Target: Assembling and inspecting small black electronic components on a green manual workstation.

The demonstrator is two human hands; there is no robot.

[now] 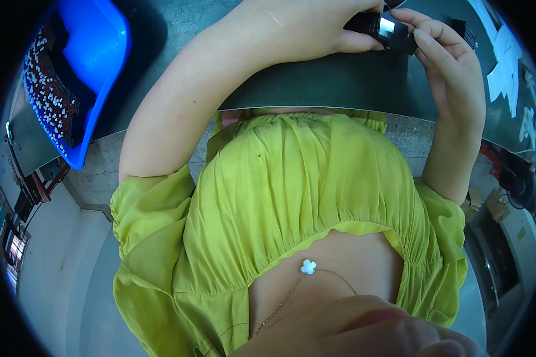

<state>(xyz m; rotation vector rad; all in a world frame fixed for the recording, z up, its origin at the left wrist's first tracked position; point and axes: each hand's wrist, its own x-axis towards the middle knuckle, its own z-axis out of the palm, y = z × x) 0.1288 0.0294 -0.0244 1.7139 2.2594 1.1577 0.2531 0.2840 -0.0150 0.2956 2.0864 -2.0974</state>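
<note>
L hand (335, 31) & R hand (454, 58) hold blk pc (402, 41) abv tbl (315, 89).

Blue tray (108, 35) at left on dark green tabletop (315, 86); white sheets (504, 74) right; brown cardboard (497, 205) lower right.

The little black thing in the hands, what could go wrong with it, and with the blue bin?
The little black thing might slip, because the left hand and right hand hold it by the fingers. The blue bin seems to reach past the table edge, so a bump from the left arm could perhaps tip it.
</note>
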